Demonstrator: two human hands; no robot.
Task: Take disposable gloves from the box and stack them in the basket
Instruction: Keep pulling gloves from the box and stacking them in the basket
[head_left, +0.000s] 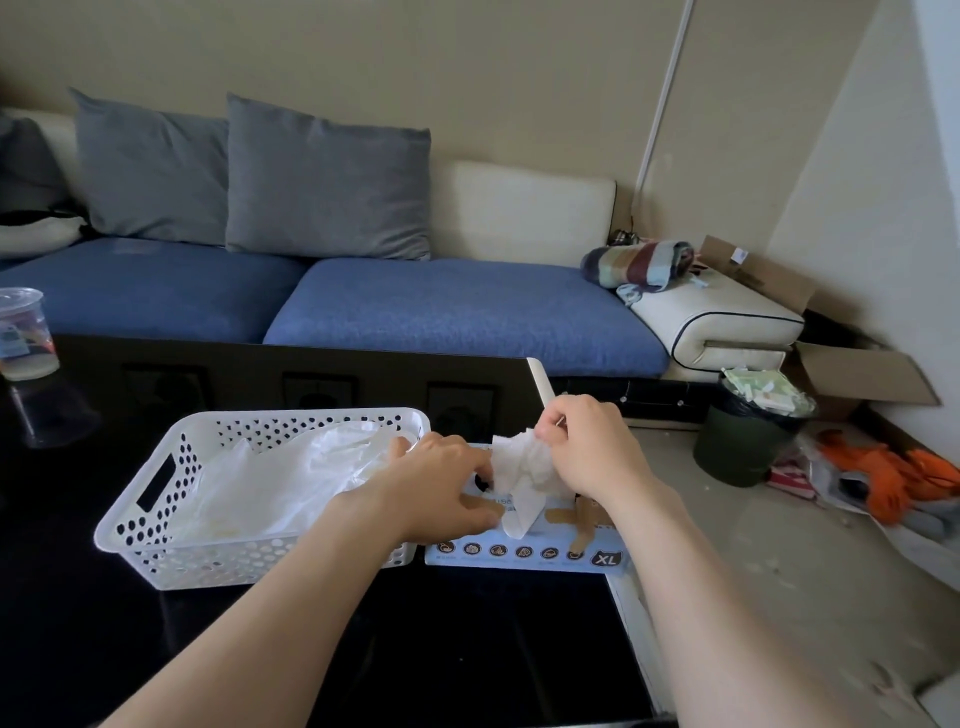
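we note right hand (587, 452) pinching a crumpled glove (519, 475) above the box (524, 552) at the desk's (467, 654) right edge. left hand (441, 486) presses the box, fingers loose. gloves (280, 483) lie in the basket (156, 501).

"XL" in white on the glove box (524, 552) front edge, other print there seemingly too blurred

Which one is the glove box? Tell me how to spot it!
Look at the glossy black table in front of the blue sofa. At its right-hand edge, just right of the white plastic basket with holes, lies the flat light-blue cardboard glove box. Only it has little round pictures and an "XL" badge on its front, with a crumpled white glove sticking out on top.
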